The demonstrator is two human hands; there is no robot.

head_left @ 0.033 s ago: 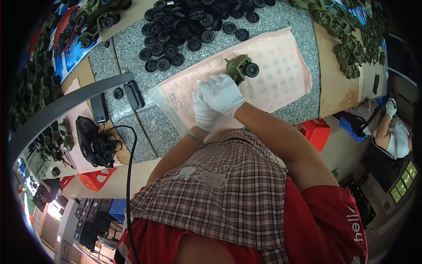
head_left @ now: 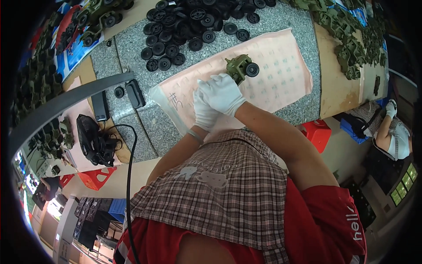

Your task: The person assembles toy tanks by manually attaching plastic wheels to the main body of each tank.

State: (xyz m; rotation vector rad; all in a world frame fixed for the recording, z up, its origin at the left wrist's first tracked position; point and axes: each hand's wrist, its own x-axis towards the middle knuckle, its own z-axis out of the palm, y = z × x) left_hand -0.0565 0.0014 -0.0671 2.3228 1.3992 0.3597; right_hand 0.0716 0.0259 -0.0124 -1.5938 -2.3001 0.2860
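Over the pink printed cloth [head_left: 281,83], our white-gloved left hand [head_left: 204,113] and right hand [head_left: 223,94] meet; we cannot tell their grip. On it, the olive-green plastic toy vehicle [head_left: 237,67] looks light, stiff; hold its body.

Head-worn, looking steeply down through wide fisheye from close above and behind the white-gloved hands [head_left: 225,95] toward the speckled grey stone tabletop [head_left: 281,22].

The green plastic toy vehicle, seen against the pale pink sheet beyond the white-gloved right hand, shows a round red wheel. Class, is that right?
The colour is wrong: the head view shows a round black wheel. The green plastic toy vehicle is against the pale pink sheet, beyond the white-gloved right hand.
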